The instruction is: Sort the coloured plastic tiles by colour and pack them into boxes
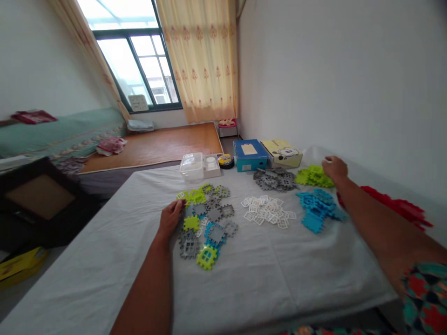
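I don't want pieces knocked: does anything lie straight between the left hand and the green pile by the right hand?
Yes: the mixed pile beside the left hand, then the grey pile beside the green pile.

A cloth-covered table [237,293] carries mixed tiles [214,214] by the left hand [170,217], a clear box [192,168], a round tin [226,161], a blue box [250,160] and a yellow box [287,160] beyond it, white tiles [266,210] and gray tiles [274,179] between both hands, and green tiles [313,177] and blue tiles [312,222] near the right hand [335,168].
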### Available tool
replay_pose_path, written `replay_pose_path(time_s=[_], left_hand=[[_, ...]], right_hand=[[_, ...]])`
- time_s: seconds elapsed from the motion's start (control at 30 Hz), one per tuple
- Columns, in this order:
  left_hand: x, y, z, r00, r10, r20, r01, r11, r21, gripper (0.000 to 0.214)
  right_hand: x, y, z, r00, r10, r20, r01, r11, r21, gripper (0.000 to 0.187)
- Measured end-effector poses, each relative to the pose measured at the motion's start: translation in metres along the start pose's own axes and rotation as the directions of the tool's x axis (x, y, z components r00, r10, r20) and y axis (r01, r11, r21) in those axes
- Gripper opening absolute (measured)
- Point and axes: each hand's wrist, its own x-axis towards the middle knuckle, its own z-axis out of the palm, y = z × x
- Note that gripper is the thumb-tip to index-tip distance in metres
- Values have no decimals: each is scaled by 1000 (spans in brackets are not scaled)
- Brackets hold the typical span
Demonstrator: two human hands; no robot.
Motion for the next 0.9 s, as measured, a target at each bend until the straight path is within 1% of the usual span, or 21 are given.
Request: replay_pose_path(time_s=[0.03, 0.1, 0.13, 0.17, 0.2, 0.23, 0.27, 0.3, 0.33, 0.4, 0.5, 0.57, 0.63, 0.7, 0.77, 0.8, 0.83, 0.87, 0.9], left_hand=[[0, 0, 1, 1000, 0, -11, 0, 1000, -15, 58], [-1, -1, 3, 999, 3, -38, -5, 999, -43, 59], [-1, -1, 3, 999, 7, -54, -10, 999, -53, 60], [-1, -2, 4, 997, 12, -72, -17, 998, -61, 60], [-1, -3, 4, 996, 18, -93, -24, 998, -66, 60], [0, -4, 4, 993, 24, -113, -32, 997, -69, 60], [0, -5, 4, 991, 31, -133, -41, 997, -70, 59], [0, -6, 3, 988, 38, -149, -49, 996, -71, 58], [1, -7, 3, 986, 44, -160, -56, 996, -73, 57], [1, -10, 2, 984, 48, -169, -62, 995, -79, 54], [2, -13, 2, 987, 45, -155, -59, 994, -87, 50], [2, -14, 2, 989, 46, -140, -58, 995, -86, 48], [3, -15, 3, 990, 50, -129, -61, 995, -83, 45], [3, -16, 3, 990, 54, -126, -64, 995, -76, 44], [4, -16, 3, 990, 58, -127, -67, 995, -68, 43], [4, -17, 3, 990, 59, -127, -68, 996, -65, 43], [5, -17, 4, 990, 60, -127, -69, 996, -63, 42], [5, -17, 4, 990, 61, -127, -69, 996, -62, 42], [6, -18, 4, 990, 60, -126, -69, 996, -62, 41]], right_hand=[[-4, -14, 1, 1000, -19, 5, 19, 1000, 11, 36], [-19, -56, 7, 993, -103, 60, 97, 991, 89, 35], [-32, -83, 10, 976, -193, 104, 175, 972, 155, 32], [-48, -112, 13, 940, -305, 151, 266, 935, 234, 30], [-66, -143, 16, 883, -430, 189, 359, 877, 321, 29], [-87, -173, 19, 795, -564, 221, 446, 792, 416, 28], [-107, -204, 23, 688, -680, 254, 512, 702, 494, 29], [-128, -233, 27, 582, -767, 270, 564, 620, 546, 29], [-146, -260, 32, 524, -807, 272, 585, 573, 574, 29], [-176, -309, 44, 445, -853, 273, 610, 512, 605, 32], [-201, -368, 63, 370, -888, 275, 630, 457, 628, 43], [-207, -398, 74, 310, -902, 300, 652, 432, 623, 53], [-207, -420, 82, 240, -900, 364, 687, 422, 591, 63], [-204, -433, 85, 163, -874, 458, 718, 423, 553, 67], [-200, -439, 86, 96, -840, 535, 728, 425, 538, 63], [-197, -440, 85, 75, -829, 555, 729, 425, 536, 60], [-194, -439, 84, 69, -826, 559, 730, 424, 537, 57], [-191, -437, 81, 76, -831, 550, 729, 423, 538, 56], [-189, -435, 79, 96, -842, 530, 728, 423, 539, 55]])
